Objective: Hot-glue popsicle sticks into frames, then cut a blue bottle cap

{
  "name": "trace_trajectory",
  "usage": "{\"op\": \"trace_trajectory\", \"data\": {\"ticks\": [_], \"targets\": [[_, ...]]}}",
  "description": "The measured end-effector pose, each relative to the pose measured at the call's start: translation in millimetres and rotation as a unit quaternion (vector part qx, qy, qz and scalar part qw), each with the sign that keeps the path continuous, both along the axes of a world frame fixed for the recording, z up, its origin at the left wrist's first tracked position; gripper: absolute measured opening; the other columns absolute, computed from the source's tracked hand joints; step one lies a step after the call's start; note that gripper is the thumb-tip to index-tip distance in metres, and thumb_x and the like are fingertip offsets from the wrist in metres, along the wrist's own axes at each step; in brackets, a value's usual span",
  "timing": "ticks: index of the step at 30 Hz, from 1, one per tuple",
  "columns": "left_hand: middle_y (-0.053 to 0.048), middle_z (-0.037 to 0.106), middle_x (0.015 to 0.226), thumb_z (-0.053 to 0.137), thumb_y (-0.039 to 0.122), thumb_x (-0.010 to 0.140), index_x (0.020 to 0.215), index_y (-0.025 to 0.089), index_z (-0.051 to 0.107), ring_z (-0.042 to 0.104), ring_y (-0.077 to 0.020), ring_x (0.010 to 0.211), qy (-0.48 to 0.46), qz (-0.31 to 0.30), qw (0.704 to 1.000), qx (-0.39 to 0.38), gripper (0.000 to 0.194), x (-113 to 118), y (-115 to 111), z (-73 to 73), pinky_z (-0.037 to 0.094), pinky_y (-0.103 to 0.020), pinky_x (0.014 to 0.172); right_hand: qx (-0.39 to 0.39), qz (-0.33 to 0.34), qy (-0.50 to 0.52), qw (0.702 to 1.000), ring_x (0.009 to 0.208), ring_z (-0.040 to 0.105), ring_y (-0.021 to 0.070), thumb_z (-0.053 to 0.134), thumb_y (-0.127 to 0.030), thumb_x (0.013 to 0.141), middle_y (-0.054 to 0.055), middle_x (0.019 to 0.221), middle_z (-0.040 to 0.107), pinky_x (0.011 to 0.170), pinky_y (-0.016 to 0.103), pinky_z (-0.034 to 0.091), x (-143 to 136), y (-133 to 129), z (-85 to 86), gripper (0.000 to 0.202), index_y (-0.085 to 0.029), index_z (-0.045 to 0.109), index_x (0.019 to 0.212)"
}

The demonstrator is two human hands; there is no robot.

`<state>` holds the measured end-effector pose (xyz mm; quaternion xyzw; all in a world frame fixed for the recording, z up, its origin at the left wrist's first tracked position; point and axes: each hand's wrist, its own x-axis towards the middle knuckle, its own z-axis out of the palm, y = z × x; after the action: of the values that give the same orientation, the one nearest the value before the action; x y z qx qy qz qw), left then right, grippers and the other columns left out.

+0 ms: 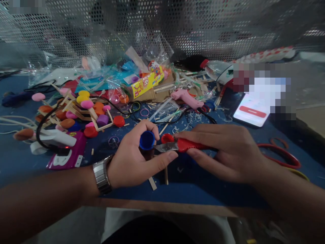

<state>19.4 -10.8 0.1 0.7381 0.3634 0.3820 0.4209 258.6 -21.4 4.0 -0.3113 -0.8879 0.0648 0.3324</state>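
My left hand (134,159) is closed around a blue bottle cap (147,140), its hollow side turned towards me. In my right hand (228,152) is a red utility knife (188,145), gripped between thumb and fingers. Its blade (166,147) points left, with the tip at the cap's right edge; whether it cuts in cannot be seen. Just behind the blade lies a red bottle cap (167,138). Thin wooden sticks (166,175) lie on the table beneath my hands.
A pink glue gun (188,98) and its black cord lie behind my hands. Left are wooden-stick pieces with coloured caps (88,112) and a purple power strip (68,152). A lit phone (254,108) and red scissors handles (281,154) are on the right.
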Motion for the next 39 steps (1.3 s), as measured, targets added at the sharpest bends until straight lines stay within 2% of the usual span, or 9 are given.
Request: {"op": "trace_trajectory", "data": {"ticks": [4,10,15,27,34,39], "targets": [[0.007,0.051,0.066,0.079,0.043,0.085,0.091,0.021,0.050,0.045,-0.0094,0.052,0.015,0.006,1.000,0.013,0.036,0.0,-0.7,0.5,0.037,-0.025,0.049,0.010,-0.012,-0.009,1.000,0.063,0.071,0.0186,0.057,-0.024,0.099,0.013,0.082,0.077,0.056,0.030,0.055,-0.4,-1.6,0.8,0.030,-0.006,0.076,0.114],[0.008,0.049,0.064,0.078,0.040,0.085,0.091,0.022,0.050,0.042,-0.0091,0.050,0.025,0.009,1.000,0.012,0.034,0.0,-0.4,0.7,0.034,-0.024,0.047,0.044,-0.028,-0.026,0.998,0.065,0.071,0.0185,0.057,-0.024,0.099,0.012,0.083,0.078,0.055,0.030,0.054,-2.2,-2.3,1.6,0.028,-0.008,0.076,0.112],[0.008,0.048,0.064,0.076,0.039,0.086,0.091,0.022,0.050,0.043,-0.0098,0.050,0.037,0.013,0.999,0.016,0.032,-0.6,-0.8,0.8,0.034,-0.025,0.048,0.042,-0.038,-0.032,0.998,0.065,0.072,0.0193,0.060,-0.025,0.098,0.011,0.083,0.078,0.055,0.032,0.055,-2.0,-2.9,-0.5,0.027,-0.010,0.076,0.113],[0.008,0.046,0.065,0.077,0.043,0.086,0.094,0.023,0.049,0.041,-0.0100,0.049,0.051,0.034,0.998,0.001,0.035,0.4,0.6,-1.1,0.033,-0.026,0.047,0.116,-0.089,-0.066,0.987,0.063,0.073,0.0233,0.063,-0.026,0.095,0.011,0.080,0.078,0.053,0.037,0.057,-1.1,-4.8,-0.9,0.025,-0.013,0.077,0.111],[0.003,0.052,0.076,0.075,0.046,0.086,0.093,0.022,0.052,0.048,-0.0136,0.061,0.068,0.024,0.997,0.016,0.034,0.3,-2.2,0.2,0.039,-0.028,0.052,0.044,-0.028,-0.043,0.998,0.064,0.071,0.0190,0.056,-0.026,0.100,0.010,0.083,0.077,0.055,0.031,0.056,1.5,-0.9,-1.7,0.026,-0.013,0.074,0.115],[0.001,0.053,0.077,0.072,0.044,0.087,0.096,0.023,0.051,0.049,-0.0157,0.064,0.067,0.000,0.998,0.009,0.031,1.6,-3.5,1.5,0.039,-0.029,0.052,-0.009,0.001,-0.017,1.000,0.067,0.073,0.0195,0.058,-0.024,0.099,0.010,0.083,0.077,0.058,0.031,0.057,-1.3,-1.1,0.3,0.023,-0.014,0.074,0.112]]}}
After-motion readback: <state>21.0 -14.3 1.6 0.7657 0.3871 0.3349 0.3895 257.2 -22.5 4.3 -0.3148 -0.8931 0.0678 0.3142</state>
